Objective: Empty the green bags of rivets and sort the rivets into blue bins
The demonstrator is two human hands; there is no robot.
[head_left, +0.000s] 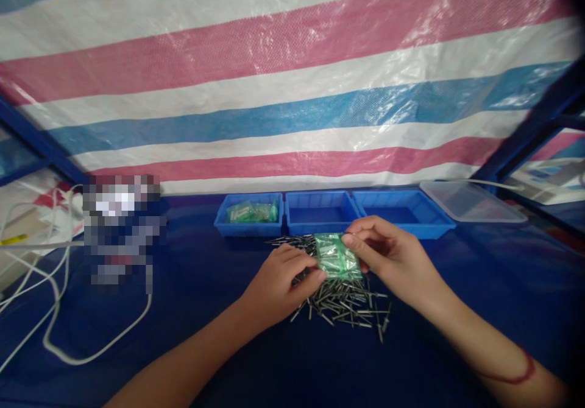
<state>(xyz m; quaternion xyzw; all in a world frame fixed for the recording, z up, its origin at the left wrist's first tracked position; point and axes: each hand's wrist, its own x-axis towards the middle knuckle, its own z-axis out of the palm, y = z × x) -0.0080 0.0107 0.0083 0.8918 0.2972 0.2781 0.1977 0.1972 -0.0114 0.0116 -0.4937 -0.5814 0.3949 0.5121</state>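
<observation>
Striped plastic sheeting [256, 49] hangs behind the dark blue tabletop [183, 347] on my remote view. I have the left hand [278, 280] pinching the left edge of a green packet [337, 257] and the right hand [395, 259] gripping its right side, so it sits between both, over a heap of thin metal pins [340, 301]. Just beyond the hands I see three blue trays [320, 215], the leftmost holding similar packets [251, 212]. Past the right hand lies a translucent lid [475, 202]; white cables [58, 335] loop well left of the left hand.
</observation>
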